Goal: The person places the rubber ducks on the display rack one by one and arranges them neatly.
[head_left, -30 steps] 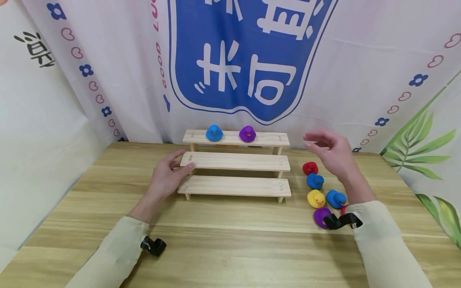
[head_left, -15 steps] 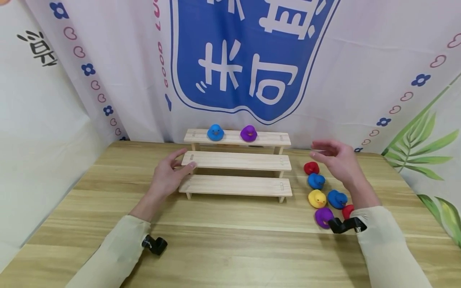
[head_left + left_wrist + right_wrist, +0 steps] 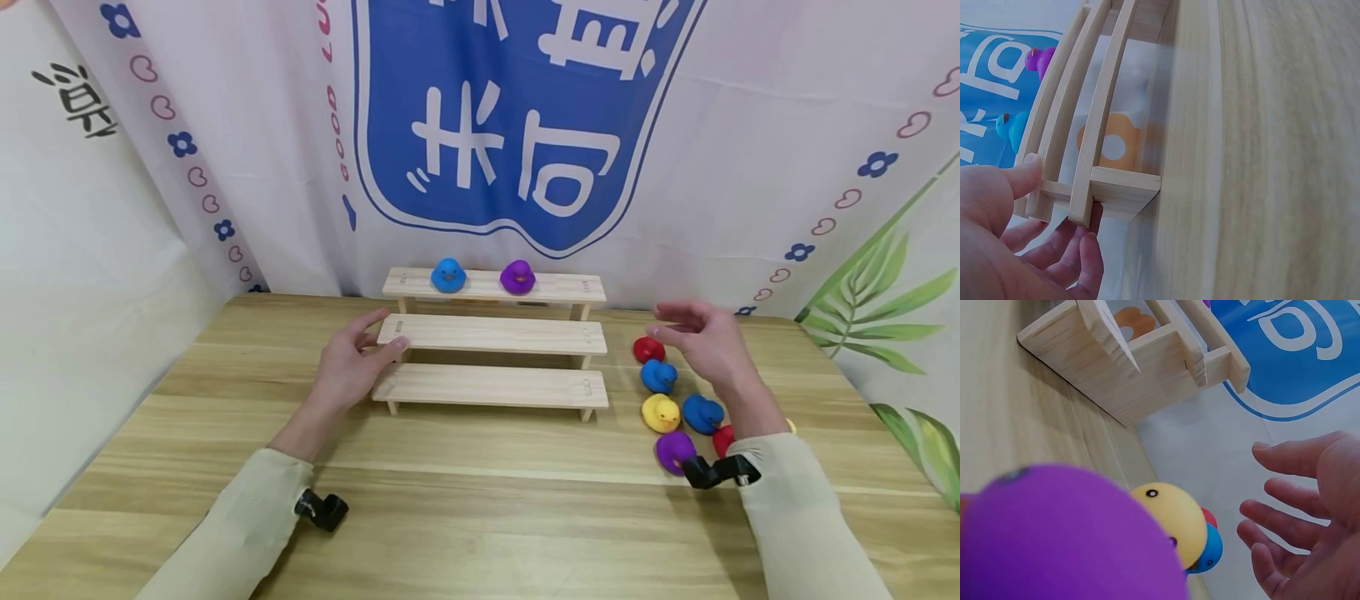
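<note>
A three-tier wooden display stand [image 3: 491, 333] sits at the middle of the table's far side. Its top tier carries a blue rubber duck [image 3: 448, 276] and a purple rubber duck [image 3: 518, 277]. My left hand [image 3: 348, 365] holds the stand's left end, thumb on the middle tier; in the left wrist view its other fingers [image 3: 1088, 265] bend beneath the boards. My right hand [image 3: 708, 346], holding nothing, hovers beside and above a red rubber duck [image 3: 648, 349]. In the right wrist view, the fingers [image 3: 1285, 522] of that hand are loosely bent and apart.
Right of the stand lie more ducks: blue [image 3: 659, 377], yellow [image 3: 661, 413], another blue [image 3: 702, 414], purple [image 3: 676, 452] and a partly hidden red one [image 3: 723, 440]. A bit of yellow [image 3: 791, 425] shows behind the right sleeve. A printed curtain [image 3: 300, 167] hangs behind the table.
My right hand has shifted slightly right and lower, closer to the red duck. The left hand stays on the stand, and the ducks on the top tier have not moved.
</note>
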Available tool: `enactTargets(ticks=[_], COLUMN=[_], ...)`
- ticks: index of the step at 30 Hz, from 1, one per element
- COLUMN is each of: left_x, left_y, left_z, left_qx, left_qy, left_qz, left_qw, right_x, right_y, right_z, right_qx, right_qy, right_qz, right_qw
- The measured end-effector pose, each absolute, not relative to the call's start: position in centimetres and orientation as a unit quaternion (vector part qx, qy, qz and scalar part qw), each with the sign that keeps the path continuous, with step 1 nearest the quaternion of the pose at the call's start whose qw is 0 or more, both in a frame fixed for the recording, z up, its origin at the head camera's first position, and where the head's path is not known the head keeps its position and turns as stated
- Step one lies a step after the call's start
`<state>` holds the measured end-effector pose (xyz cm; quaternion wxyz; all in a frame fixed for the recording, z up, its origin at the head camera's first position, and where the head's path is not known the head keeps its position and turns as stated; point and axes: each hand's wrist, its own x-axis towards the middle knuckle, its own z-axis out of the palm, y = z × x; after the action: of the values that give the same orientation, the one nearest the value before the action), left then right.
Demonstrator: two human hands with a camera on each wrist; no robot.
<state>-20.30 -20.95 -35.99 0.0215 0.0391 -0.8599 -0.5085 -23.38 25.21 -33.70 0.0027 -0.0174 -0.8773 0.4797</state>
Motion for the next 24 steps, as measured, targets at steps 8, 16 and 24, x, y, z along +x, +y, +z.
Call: enactTargets(ticks=[8, 16, 24], left_x=[-20.3, -20.4, -20.3], left_y=[-21.1, -21.0, -21.1], left_z=[-36.0, -36.0, -36.0], left_qx=[0.035, 0.034, 0.031], left_qy=[-0.861, -0.864, -0.865], left_qz=[-0.506, -0.502, -0.501], left_qw=[0.026, 0.028, 0.026], right_x=[-23.5, -24.0, -24.1], right_y=[25.0, 25.2, 25.4], right_z=[-34.4, -35.4, -36.0], right_qx=[-0.046, -0.066, -0.077], right_qy=[-0.882, -0.894, -0.895], right_qz=[0.468, 0.442, 0.435], right_qw=[-0.026, -0.042, -0.058])
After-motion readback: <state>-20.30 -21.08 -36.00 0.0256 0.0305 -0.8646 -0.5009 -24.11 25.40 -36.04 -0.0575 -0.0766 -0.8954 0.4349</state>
